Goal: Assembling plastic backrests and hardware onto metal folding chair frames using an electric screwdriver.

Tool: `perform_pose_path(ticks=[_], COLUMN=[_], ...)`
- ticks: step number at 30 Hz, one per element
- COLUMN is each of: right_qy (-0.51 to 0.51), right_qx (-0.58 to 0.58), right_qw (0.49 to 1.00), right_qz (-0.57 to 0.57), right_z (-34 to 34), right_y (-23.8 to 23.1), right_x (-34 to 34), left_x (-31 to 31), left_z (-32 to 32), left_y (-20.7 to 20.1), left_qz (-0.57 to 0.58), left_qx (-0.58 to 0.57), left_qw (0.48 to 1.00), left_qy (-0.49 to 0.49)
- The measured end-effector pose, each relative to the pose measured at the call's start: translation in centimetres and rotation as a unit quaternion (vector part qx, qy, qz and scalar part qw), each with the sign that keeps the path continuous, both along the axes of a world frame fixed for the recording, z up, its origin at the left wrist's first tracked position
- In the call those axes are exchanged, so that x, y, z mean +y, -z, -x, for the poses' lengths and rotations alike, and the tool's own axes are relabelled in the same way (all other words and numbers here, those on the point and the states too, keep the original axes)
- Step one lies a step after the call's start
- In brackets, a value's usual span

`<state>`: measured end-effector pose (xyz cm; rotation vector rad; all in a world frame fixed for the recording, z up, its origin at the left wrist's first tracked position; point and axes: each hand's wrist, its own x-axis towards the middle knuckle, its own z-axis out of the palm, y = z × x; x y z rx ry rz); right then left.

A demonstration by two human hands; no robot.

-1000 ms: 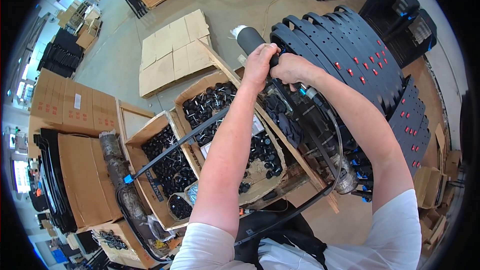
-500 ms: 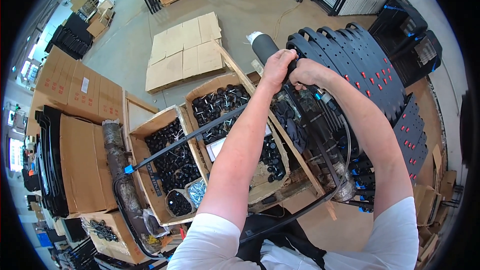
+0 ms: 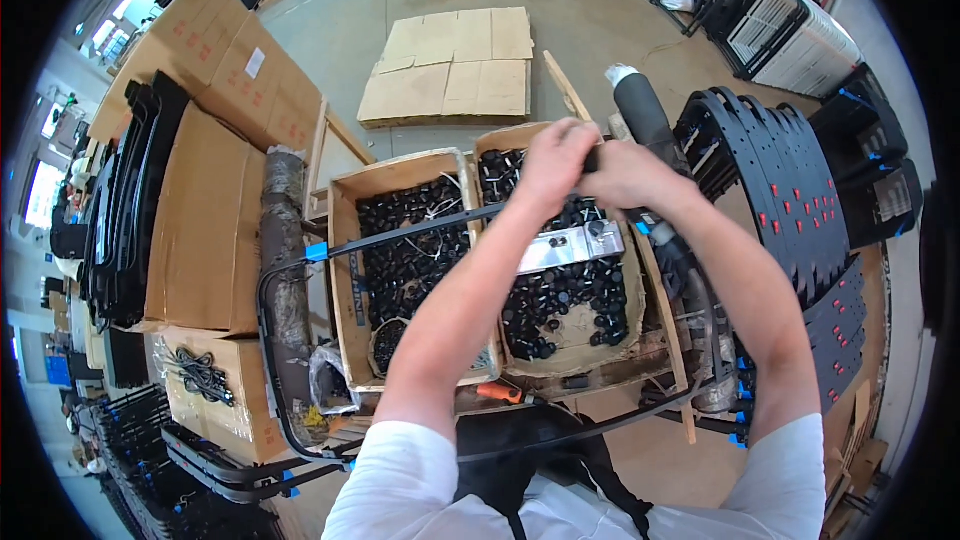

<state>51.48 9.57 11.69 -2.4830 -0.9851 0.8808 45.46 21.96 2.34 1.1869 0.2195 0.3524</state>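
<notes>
A black bent tube frame (image 3: 400, 232) with a blue piece at its left corner lies across two wooden-sided bins. Its bar runs behind my left forearm, and its lower bar crosses in front of my lap. My left hand (image 3: 558, 168) and my right hand (image 3: 632, 180) meet above the far part of the right bin (image 3: 600, 360). Fingers of both are curled round something dark, mostly hidden between them. Beneath the hands, a shiny metal plate (image 3: 565, 248) lies on black-headed bolts. Beside my right wrist is a tool with a blue ring (image 3: 645, 225).
The left bin (image 3: 345, 300) holds many black knobs. An orange-handled tool (image 3: 500, 393) lies at the near edge. A wrapped dark roll (image 3: 285, 250) and cartons (image 3: 205, 240) stand left; a black foam roll (image 3: 645, 110) and curved black panels (image 3: 780, 190) stand right. Flattened cardboard (image 3: 450, 70) lies ahead.
The view has turned right to left, so the bins sit further right. Both hands have moved from beside the foam roll to over the right bin. The metal plate is now in plain sight.
</notes>
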Motion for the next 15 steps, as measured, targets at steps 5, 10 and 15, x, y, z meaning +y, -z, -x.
perform_pose_path(ticks=[5, 10, 15], right_qy=[-0.036, -0.043, -0.032], right_qx=[-0.001, -0.030, -0.033], right_qw=[0.998, 0.997, 0.995], right_qz=[0.041, 0.053, 0.083], right_z=[6.8, 9.3, 10.2], right_y=[0.4, 1.5, 1.2], right_x=[8.6, 12.2, 13.1], left_x=[8.2, 11.2, 12.2], left_z=[8.2, 10.4, 11.0], left_y=[0.1, 1.4, 1.6], left_qz=[-0.006, 0.027, 0.049], left_qx=[0.022, 0.002, -0.001], left_qw=[0.998, 0.997, 0.998], left_qy=[-0.063, -0.071, -0.035])
